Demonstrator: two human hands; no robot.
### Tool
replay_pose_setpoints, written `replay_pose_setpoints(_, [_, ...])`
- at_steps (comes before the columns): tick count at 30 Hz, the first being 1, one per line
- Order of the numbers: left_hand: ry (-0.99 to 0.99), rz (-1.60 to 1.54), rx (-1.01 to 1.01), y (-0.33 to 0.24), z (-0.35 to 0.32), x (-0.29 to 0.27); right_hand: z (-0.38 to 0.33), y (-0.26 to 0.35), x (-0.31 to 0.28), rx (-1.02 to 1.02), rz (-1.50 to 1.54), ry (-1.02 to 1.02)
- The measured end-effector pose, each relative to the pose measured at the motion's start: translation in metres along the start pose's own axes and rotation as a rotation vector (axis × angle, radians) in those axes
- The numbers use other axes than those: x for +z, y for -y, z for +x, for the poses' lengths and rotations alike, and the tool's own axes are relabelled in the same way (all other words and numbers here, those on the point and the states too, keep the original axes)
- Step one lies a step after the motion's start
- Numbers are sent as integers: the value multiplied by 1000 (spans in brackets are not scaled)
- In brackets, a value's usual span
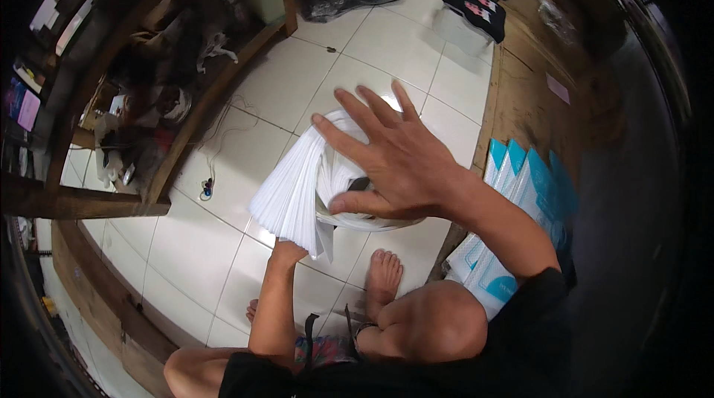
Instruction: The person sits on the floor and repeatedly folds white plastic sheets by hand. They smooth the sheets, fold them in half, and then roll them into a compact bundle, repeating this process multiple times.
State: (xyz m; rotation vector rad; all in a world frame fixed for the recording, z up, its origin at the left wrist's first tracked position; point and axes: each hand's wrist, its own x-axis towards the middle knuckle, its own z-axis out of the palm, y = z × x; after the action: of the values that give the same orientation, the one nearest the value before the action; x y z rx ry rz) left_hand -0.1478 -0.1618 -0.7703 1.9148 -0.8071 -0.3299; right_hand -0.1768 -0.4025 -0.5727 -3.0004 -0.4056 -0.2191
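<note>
Tiled floor [394,41] fills the middle; a wooden shelf [111,206] stands upper left. A fanned bundle of white sheets [294,186] is at centre, teal-and-white packages [532,193] right. The right hand [405,164] spreads wide above it, gripping nothing; the left hand [288,251] meets its lower edge, fingers hidden, grip unclear.

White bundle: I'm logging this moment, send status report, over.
Left hand mostly hidden, at near end of fanned white bundle. Right hand open, spread wide, partly blocking bundle.

One white bundle [286,193], two bare feet [384,279]
</note>
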Motion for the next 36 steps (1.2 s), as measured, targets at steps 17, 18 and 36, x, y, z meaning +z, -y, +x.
replay_pose_setpoints(17, [-23, 102, -21, 13, -13, -10, -110, -38, -30, 294, 561, -399])
replay_pose_setpoints(18, [-21, 100, -19, 13, -12, -9, -110, -26, -29, 226, 460, -359])
replay_pose_setpoints(36, [-24, 95, 8, 6, -4, -1, -104, -5, -21, -37, 137, -351])
